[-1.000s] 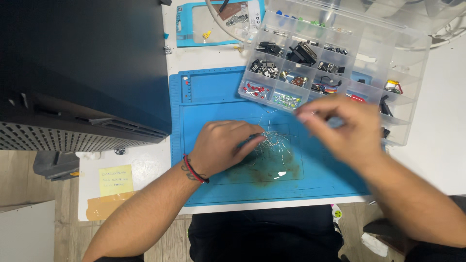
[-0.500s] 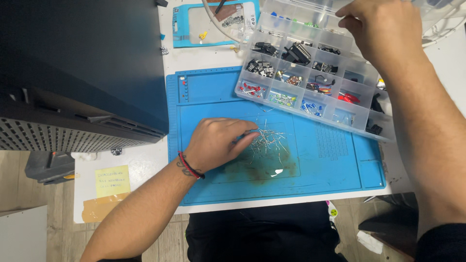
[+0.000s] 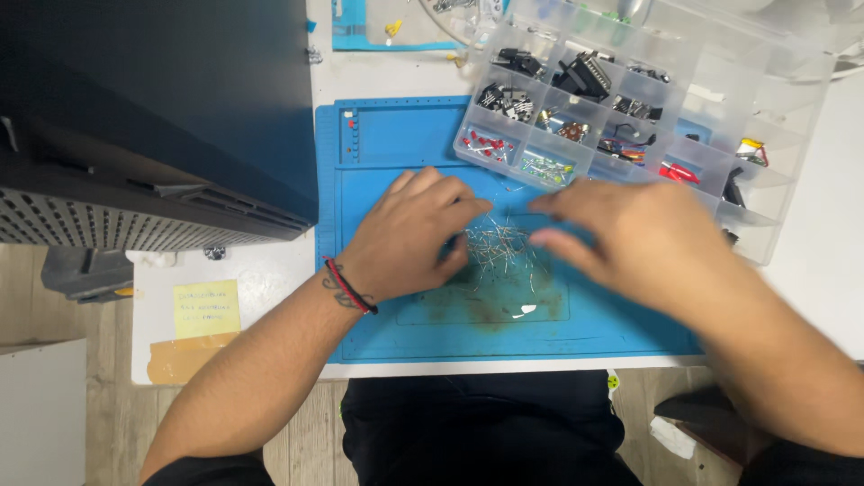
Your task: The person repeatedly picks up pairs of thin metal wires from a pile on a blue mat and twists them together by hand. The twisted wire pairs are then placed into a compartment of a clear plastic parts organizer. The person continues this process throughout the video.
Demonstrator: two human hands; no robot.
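Observation:
A loose pile of small wire-legged electronic parts (image 3: 499,250) lies on a blue work mat (image 3: 396,144). My left hand (image 3: 409,238) rests on the mat just left of the pile, fingers curled toward it, fingertips at its edge. My right hand (image 3: 630,238) hovers at the pile's right side, blurred, fingers spread and pointing left. Whether either hand pinches a part is hidden. Behind both hands sits a clear compartment box (image 3: 783,117) filled with sorted small components.
A large dark case (image 3: 153,117) covers the table's left side. A yellow sticky note (image 3: 205,308) and tan tape lie on the white table (image 3: 270,279) near the front-left edge. A second blue tray (image 3: 396,31) sits at the back.
My right hand came back down from the far side of the compartment box to the right of the pile. My left hand stayed at the pile.

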